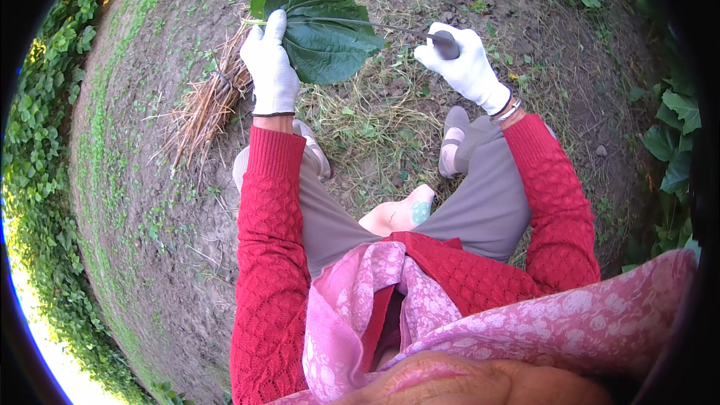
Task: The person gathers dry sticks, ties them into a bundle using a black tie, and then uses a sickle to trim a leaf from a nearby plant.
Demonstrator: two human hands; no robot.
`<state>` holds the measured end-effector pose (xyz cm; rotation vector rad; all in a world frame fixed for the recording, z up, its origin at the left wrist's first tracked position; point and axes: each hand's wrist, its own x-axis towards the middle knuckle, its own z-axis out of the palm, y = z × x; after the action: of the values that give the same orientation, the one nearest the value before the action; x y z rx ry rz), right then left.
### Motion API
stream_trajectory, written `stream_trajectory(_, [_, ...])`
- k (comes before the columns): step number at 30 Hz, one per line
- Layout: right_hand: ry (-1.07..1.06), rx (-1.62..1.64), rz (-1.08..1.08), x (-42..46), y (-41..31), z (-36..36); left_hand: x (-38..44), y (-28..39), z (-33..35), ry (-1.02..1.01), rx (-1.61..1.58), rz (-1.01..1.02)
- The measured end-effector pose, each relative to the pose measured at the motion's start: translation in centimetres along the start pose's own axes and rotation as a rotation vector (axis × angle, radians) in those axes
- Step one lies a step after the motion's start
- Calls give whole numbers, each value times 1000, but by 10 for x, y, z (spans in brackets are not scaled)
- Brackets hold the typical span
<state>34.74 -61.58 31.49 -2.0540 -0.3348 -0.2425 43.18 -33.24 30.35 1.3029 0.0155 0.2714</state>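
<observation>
My left hand [273,67], in a white knit glove, pinches a small stack of broad green leaves [332,39] at their stalk end, thumb on top. The leaves are spread flat toward the right. In my right hand [464,62], also gloved in white, is the dark handle [446,45] of a slender metal tool. Its thin shaft [394,27] reaches left over the top leaf. Whether the tip pierces the leaves cannot be made out. Beside and partly behind my left hand, a tied bundle of dry stalks [211,95] lies on the ground.
Bare soil [191,236] with loose dry grass [365,124] spreads around my feet. A leafy green hedge [45,140] runs along the left rim, and large-leaved plants [675,129] stand at the right. A pale pink cloth item [399,211] shows between my knees.
</observation>
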Motion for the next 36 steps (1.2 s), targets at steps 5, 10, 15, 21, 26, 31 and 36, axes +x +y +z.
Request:
stream_trajectory(5, [-27, -17, -3, 2, 3, 1, -2, 0, -2, -20, 24, -6])
stream_trajectory(10, [-139, -53, 112, 5, 8, 1, -4, 1, 0, -34, -6, -20])
stream_trajectory(15, [-240, -365, 176, 7, 37, 1, -3, 24, 1, -23, -55, 97])
stream_trajectory(21, [-97, -796, 284, 4, 52, -30, 5, 24, -24, 47, -32, 14])
stream_trajectory(26, [134, -13, 208, -7, 29, -39, 7, 20, -31, 64, 50, 35])
stream_trajectory(31, [72, 157, 148, -5, 15, -21, 1, 18, -14, -46, 24, 55])
stream_trajectory(36, [-22, -7, 49, 2, 7, -19, 1, 13, -16, -97, 166, 40])
